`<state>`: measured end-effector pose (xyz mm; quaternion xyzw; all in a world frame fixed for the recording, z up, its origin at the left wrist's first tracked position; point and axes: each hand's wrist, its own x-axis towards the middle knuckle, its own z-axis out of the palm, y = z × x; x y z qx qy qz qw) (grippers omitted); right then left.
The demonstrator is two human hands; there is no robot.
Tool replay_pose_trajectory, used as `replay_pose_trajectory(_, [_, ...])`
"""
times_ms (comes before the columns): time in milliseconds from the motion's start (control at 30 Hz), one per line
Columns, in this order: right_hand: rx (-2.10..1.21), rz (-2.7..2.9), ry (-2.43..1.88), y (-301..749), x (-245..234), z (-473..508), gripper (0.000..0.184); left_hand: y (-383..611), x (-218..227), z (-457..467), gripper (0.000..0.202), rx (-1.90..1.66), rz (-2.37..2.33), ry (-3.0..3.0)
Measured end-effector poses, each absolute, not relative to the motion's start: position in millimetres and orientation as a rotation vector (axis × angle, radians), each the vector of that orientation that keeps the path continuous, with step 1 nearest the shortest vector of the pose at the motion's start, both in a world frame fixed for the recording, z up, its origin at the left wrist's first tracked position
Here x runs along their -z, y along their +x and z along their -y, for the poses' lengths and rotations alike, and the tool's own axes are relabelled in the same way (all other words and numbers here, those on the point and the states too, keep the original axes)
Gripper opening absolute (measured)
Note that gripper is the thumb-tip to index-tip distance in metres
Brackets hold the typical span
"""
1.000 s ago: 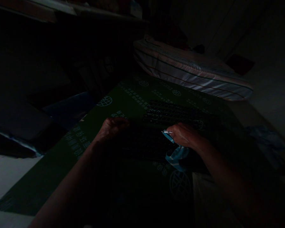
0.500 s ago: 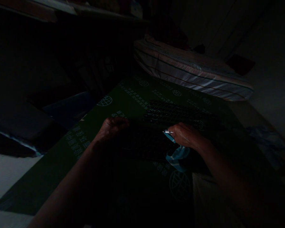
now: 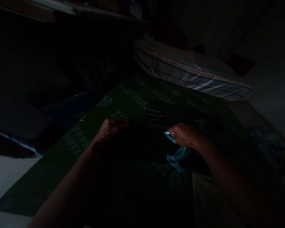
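Note:
The light is very dim. In front of me a dark keyboard-like panel [image 3: 144, 144] with faint rows lies on a green board [image 3: 123, 183] printed with white globes and characters. At the panel's left end my left hand [image 3: 112, 126] is closed, its fingertips lost in shadow against the edge. Over the panel's right part, my right hand [image 3: 184, 134] grips a blue cloth [image 3: 179, 155] that hangs below the fingers. A small shiny metal piece [image 3: 168, 133] sticks out leftward from those fingers; its kind is unclear. Behind lies a second dark panel [image 3: 175, 112] with ridged rows.
A mattress [image 3: 192, 69] with a striped side stands beyond the board's far edge. Dark furniture with a shelf [image 3: 104, 12] is at the upper left, above a blue item [image 3: 66, 106]. Crumpled fabric [image 3: 266, 137] lies at the right. Pale floor [image 3: 7, 167] shows lower left.
Both hands stay in nearly the same place. The shiny metal piece beside my right fingers has shifted very slightly to the right and down.

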<state>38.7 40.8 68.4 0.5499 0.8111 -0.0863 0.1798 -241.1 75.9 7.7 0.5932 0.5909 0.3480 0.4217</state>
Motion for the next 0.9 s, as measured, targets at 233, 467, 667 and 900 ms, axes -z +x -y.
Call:
replay_pose_trajectory(233, [0.286, -2.370, 1.514, 33.9, -70.2, -42.2, 0.020, -239.0, -9.2, -73.4, 0.025, -0.885, -1.498, 1.460])
replay_pose_trajectory(467, [0.238, -2.383, 1.470, 29.7, -70.4, -45.1, 0.020, -238.2, -11.8, -72.2, 0.026, -0.888, -1.486, 1.443])
replay_pose_trajectory(667, [0.248, -2.308, 1.482, 38.3, -75.4, -44.8, 0.019, -240.5, -7.2, -74.4, 0.026, -0.877, -1.479, 1.458])
replay_pose_trajectory(900, [0.215, -2.303, 1.514, 40.6, -69.0, -43.3, 0.021, -240.9, -7.7, -75.4, 0.026, -0.877, -1.507, 1.480])
